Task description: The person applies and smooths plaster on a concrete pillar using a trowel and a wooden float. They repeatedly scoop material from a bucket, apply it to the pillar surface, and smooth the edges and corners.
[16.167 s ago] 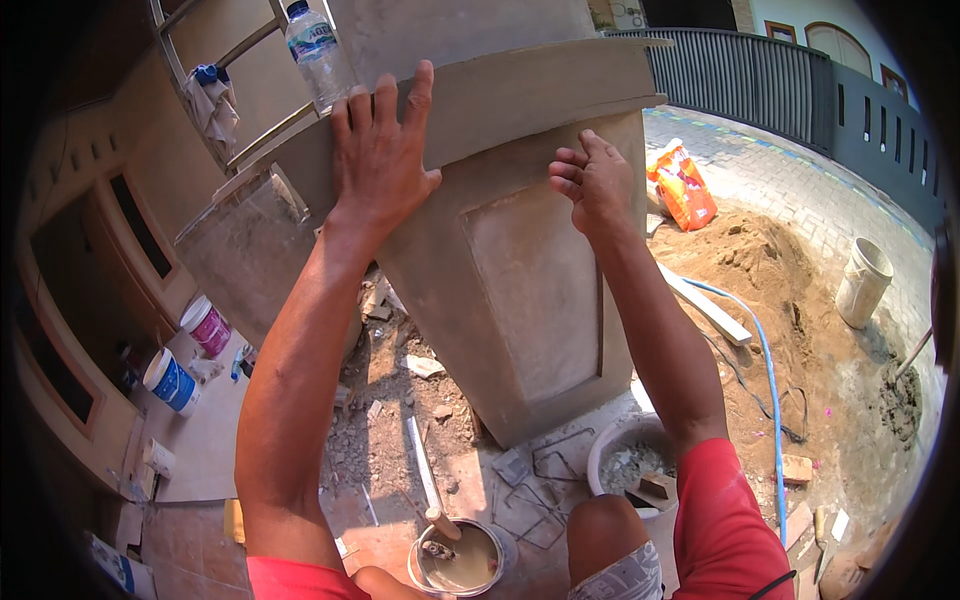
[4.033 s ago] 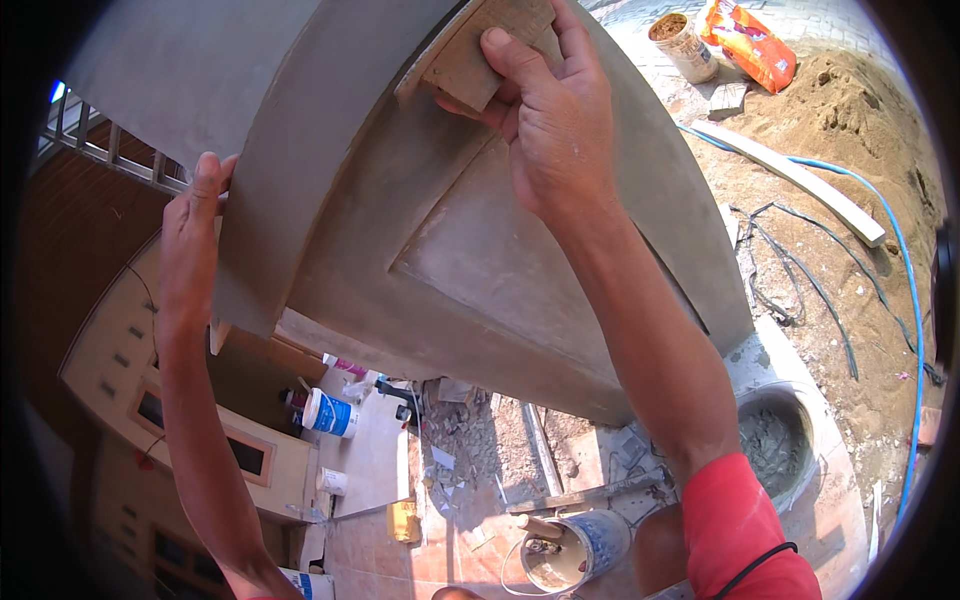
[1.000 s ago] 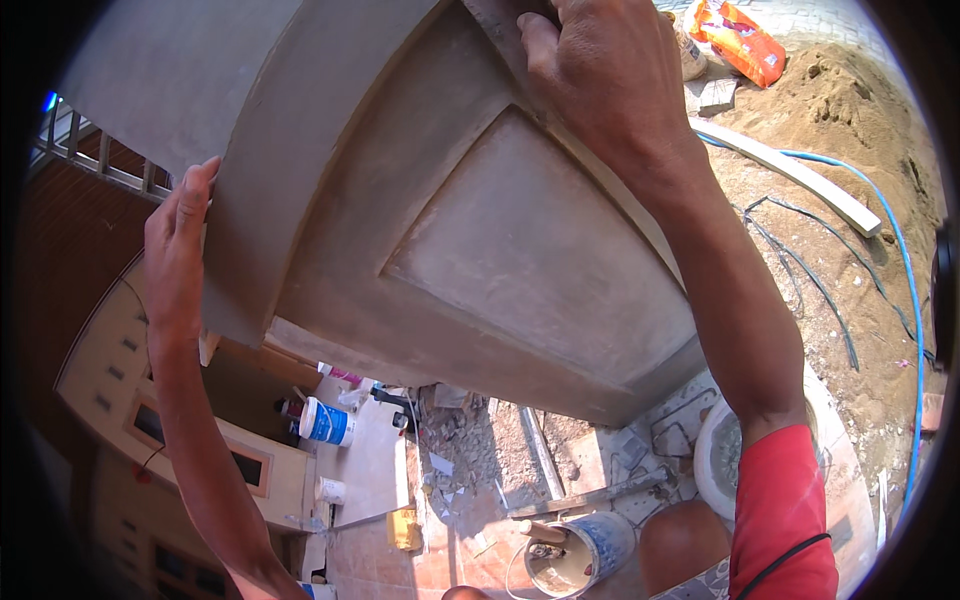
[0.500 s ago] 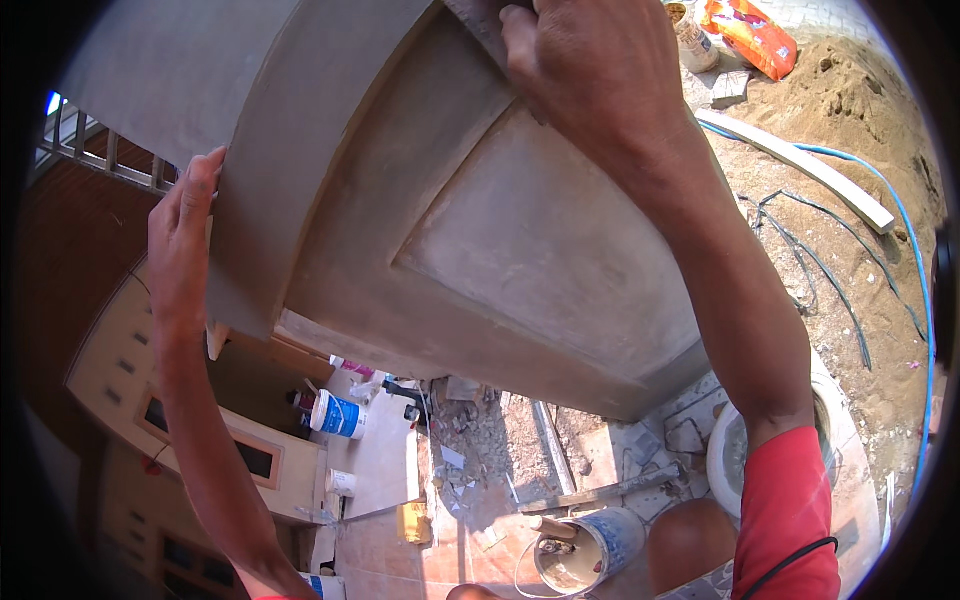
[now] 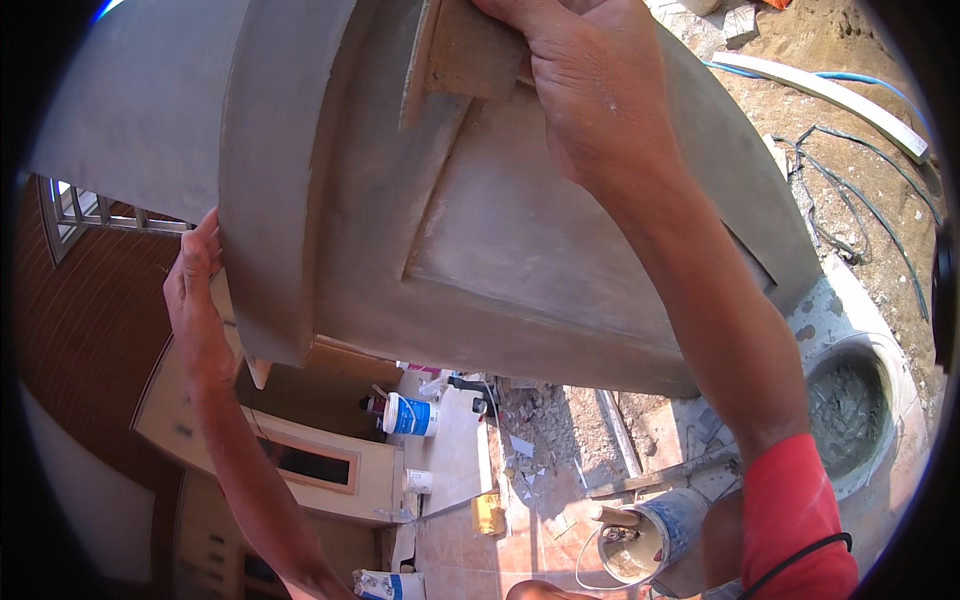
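A curved grey plastered structure point(image 5: 270, 190) with a recessed inner panel point(image 5: 560, 240) fills the upper middle. My right hand point(image 5: 605, 95) is closed on a brown plastering float point(image 5: 470, 55) at the top, its thin plate edge-on and close to the recessed face. Part of the float is cut off by the picture's top. My left hand point(image 5: 197, 290) is closed at the structure's left edge, fingers bent and pressed together against it. A pale strip point(image 5: 258, 370) runs along that edge beside the palm, and the hand seems to hold it there; the thumb is hidden.
Below stand a bucket point(image 5: 680, 525) with tools in grey liquid and, at right, a round tub point(image 5: 848, 400) of wet mortar. Rubble point(image 5: 565, 430), a blue-and-white pail point(image 5: 410, 414) and a yellow block point(image 5: 488, 513) lie beyond. Cables point(image 5: 870, 200) and a white beam point(image 5: 820, 100) cross the sand.
My right hand has come down and turned, bringing the float into view over the recessed panel. The view has shifted, showing the mortar tub more fully. My left hand stays at the left edge.
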Available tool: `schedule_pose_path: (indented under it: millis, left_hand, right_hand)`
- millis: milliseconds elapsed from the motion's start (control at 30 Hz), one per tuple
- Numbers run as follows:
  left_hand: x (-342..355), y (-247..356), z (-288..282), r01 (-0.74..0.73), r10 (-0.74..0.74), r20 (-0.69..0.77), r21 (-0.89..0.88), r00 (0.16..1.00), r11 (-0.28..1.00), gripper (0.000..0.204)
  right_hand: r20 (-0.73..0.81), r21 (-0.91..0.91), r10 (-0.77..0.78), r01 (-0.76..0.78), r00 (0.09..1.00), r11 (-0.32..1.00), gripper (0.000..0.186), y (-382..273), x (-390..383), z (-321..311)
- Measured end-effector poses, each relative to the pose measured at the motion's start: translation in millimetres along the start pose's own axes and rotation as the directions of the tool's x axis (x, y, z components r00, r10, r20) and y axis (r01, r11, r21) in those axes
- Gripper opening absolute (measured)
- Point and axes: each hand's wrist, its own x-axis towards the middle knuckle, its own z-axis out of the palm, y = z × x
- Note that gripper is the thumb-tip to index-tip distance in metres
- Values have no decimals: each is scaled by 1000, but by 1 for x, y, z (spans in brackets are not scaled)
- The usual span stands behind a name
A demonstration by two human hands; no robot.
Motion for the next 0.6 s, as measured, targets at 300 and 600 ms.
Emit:
schedule_pose_path:
  millis: [300, 600]
  left_hand:
    - [1, -1, 1, 11, -9, -32, 63, 999, 998, 86]
    - [-6, -4, 3, 26, -26, -35, 0, 999, 1000, 91]
  right_hand:
    - [-108, -116, 177, -189, 978, 975, 41, 55, -33, 56]
    - [230, -720, -218, 316, 949, 617, 40, 16, -61, -13]
